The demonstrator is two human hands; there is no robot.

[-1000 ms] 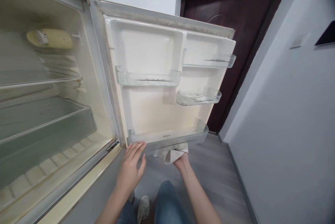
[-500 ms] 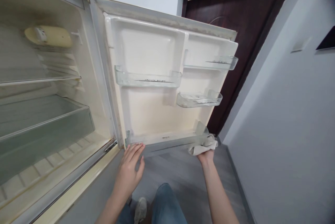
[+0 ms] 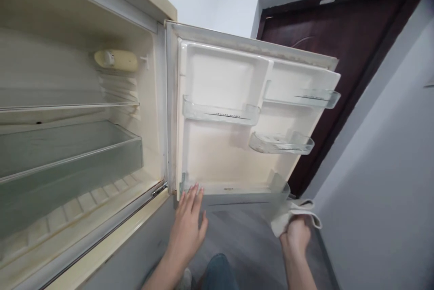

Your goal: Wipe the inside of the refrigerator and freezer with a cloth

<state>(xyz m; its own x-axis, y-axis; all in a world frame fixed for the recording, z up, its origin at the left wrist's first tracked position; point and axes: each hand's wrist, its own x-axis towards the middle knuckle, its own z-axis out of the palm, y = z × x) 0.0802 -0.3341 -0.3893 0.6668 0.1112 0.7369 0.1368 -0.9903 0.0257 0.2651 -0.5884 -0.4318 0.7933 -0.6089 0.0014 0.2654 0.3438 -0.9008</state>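
My left hand [image 3: 190, 222] has its fingers stretched out over the front of the clear bottom door shelf [image 3: 233, 197], at the shelf's hinge-side end; whether it presses on the plastic I cannot tell. My right hand [image 3: 297, 233] is closed round a pale cloth [image 3: 285, 220], just below and beyond the shelf's far right corner. The cloth sticks out to both sides of the fist. Both belong before the open fridge door [image 3: 220, 149], whose white inner side faces me. Higher up sit a left door pocket [image 3: 220, 113] and two right pockets, one of them the middle pocket [image 3: 281, 145].
Left stands the fridge interior with a glass shelf [image 3: 68, 106], a clear drawer [image 3: 74, 172] and a yellowish lamp housing [image 3: 117, 60]. A dark red door [image 3: 325, 23] is behind the fridge door. A grey-white wall [image 3: 383, 181] closes off the right side.
My right hand with the cloth has come away from the bottom shelf's right end, downward and outward. My left hand stays at the shelf's left end. The view has turned left.
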